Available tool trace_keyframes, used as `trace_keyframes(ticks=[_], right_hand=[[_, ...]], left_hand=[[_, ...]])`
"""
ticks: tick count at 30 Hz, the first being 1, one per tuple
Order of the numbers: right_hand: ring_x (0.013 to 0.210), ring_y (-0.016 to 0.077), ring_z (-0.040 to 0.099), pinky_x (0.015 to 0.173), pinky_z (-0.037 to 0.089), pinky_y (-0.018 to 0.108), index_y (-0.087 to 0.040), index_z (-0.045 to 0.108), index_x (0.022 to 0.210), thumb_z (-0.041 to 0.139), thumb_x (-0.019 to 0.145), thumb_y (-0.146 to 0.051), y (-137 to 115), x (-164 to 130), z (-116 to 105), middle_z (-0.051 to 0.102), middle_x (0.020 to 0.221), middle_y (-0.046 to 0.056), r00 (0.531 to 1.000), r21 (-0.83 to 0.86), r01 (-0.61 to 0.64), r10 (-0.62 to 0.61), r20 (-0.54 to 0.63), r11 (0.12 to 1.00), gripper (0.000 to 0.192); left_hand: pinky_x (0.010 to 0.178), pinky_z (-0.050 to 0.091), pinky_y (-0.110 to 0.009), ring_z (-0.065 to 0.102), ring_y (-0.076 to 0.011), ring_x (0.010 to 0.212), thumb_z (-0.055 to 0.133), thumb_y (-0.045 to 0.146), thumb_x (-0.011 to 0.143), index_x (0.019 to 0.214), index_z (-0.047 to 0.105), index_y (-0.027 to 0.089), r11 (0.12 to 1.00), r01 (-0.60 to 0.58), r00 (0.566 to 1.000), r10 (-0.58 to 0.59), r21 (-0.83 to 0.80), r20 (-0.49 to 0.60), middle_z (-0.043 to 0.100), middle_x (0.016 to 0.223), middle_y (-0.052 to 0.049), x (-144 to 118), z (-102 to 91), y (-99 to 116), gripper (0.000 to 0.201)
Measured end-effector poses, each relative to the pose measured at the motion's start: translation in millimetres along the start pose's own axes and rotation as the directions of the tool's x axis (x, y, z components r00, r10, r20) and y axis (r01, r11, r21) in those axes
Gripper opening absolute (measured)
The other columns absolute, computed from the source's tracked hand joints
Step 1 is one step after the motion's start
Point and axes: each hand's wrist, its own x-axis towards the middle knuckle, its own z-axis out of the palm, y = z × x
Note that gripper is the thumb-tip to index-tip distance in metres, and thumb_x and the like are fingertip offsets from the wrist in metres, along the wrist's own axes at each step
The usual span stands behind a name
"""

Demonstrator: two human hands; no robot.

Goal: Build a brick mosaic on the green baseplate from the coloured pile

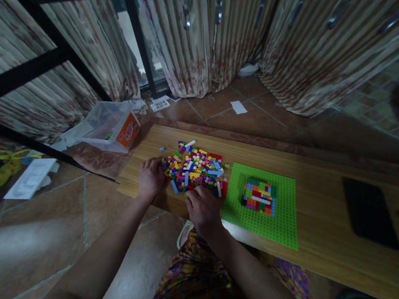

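Note:
A loose pile of small multicoloured toy building bricks [194,165] lies on the wooden table [322,189]. My left hand [151,178] rests at the pile's left edge with its fingers curled in; whatever may be inside them is hidden. At the front edge of the pile, my right hand [205,209] has its fingers bent together over the bricks, and their tips are too small to show what they hold. To the right of the pile lies a green studded baseplate [258,228]. On it sits a low, roughly square build of mixed-colour bricks [259,196], with a white bar across its top.
A clear plastic box [106,124] with an orange label stands beyond the table's left end. A dark flat rectangular object [370,210] lies on the table at right. White packaging [30,178] is on the tiled floor at left, and a black metal frame [58,53] crosses the upper left.

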Motion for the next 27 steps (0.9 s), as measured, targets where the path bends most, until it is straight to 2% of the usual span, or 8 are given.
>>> trace_keyframes(ticks=[6, 11, 17, 27], right_hand=[[0.092, 0.0225, 0.052, 0.077, 0.043, 0.035, -0.021, 0.063, 0.093, 0.050, 0.094, -0.017, -4.5, 9.7, 5.1, 0.059, 0.098, 0.008, 0.997, -0.158, 0.030, -0.019, 0.071, 0.987, 0.014], [0.093, 0.0229, 0.050, 0.077, 0.043, 0.037, -0.020, 0.062, 0.091, 0.048, 0.094, -0.016, -5.1, 11.0, 7.1, 0.059, 0.100, 0.008, 0.997, -0.164, 0.066, -0.056, 0.061, 0.984, 0.015], [0.091, 0.0224, 0.050, 0.074, 0.043, 0.036, -0.021, 0.060, 0.091, 0.046, 0.096, -0.020, -3.1, 8.9, 8.2, 0.059, 0.097, 0.007, 0.999, -0.172, 0.032, -0.028, 0.029, 0.985, 0.015], [0.092, 0.0223, 0.053, 0.079, 0.044, 0.036, -0.019, 0.059, 0.083, 0.057, 0.090, -0.016, -8.0, 9.6, 9.2, 0.060, 0.094, 0.008, 0.999, -0.174, 0.019, -0.025, -0.028, 0.985, 0.008]], left_hand=[[0.094, 0.044, -0.041, 0.057, -0.0278, 0.102, 0.045, 0.018, 0.086, 0.103, 0.066, 0.015, 1.000, -0.003, 1.000, 0.003, 0.008, -0.022, 0.067, 0.109, -0.012, 1.0, 0.9, -2.1, 0.028], [0.095, 0.044, -0.041, 0.057, -0.0278, 0.103, 0.044, 0.019, 0.086, 0.103, 0.066, 0.016, 1.000, -0.009, 1.000, 0.009, 0.011, -0.023, 0.067, 0.109, -0.012, 2.8, 0.6, -2.5, 0.028], [0.096, 0.043, -0.043, 0.056, -0.0281, 0.104, 0.044, 0.020, 0.086, 0.102, 0.065, 0.017, 1.000, -0.020, 1.000, 0.020, 0.008, 0.003, 0.066, 0.110, -0.013, 3.8, -2.2, -0.9, 0.027], [0.092, 0.045, -0.043, 0.058, -0.0285, 0.101, 0.043, 0.022, 0.086, 0.100, 0.065, 0.017, 0.997, -0.064, 0.997, 0.065, 0.036, -0.033, 0.068, 0.106, -0.012, 5.7, -1.8, -2.4, 0.026]])
